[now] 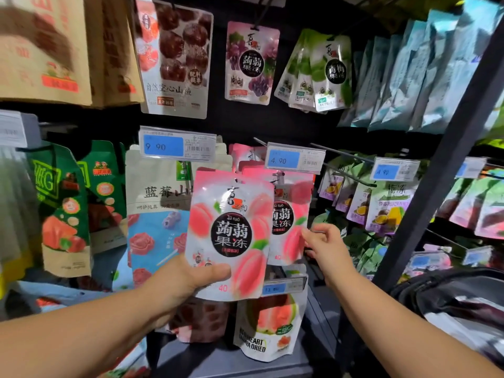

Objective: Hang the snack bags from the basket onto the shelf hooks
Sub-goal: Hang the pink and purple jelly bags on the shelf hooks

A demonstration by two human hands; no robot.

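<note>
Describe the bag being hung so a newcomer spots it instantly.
On the dark hook wall, look under the blue 4.90 price tag, where pink peach-print bags hang. The target is the frontmost peach bag, overlapping them on the left. Unlike those twins, it is gripped at its bottom edge by the left hand.

Peach row is tight: 4.90 price tag (296,159) sits across its top, held peach bag (231,233) covers the front, blueberry bag (158,208) crowds the left. Open room: the gap between hung peach bags (290,216) and passion-fruit bags (354,199). Grey upright (450,159) walls off the far right.
</note>
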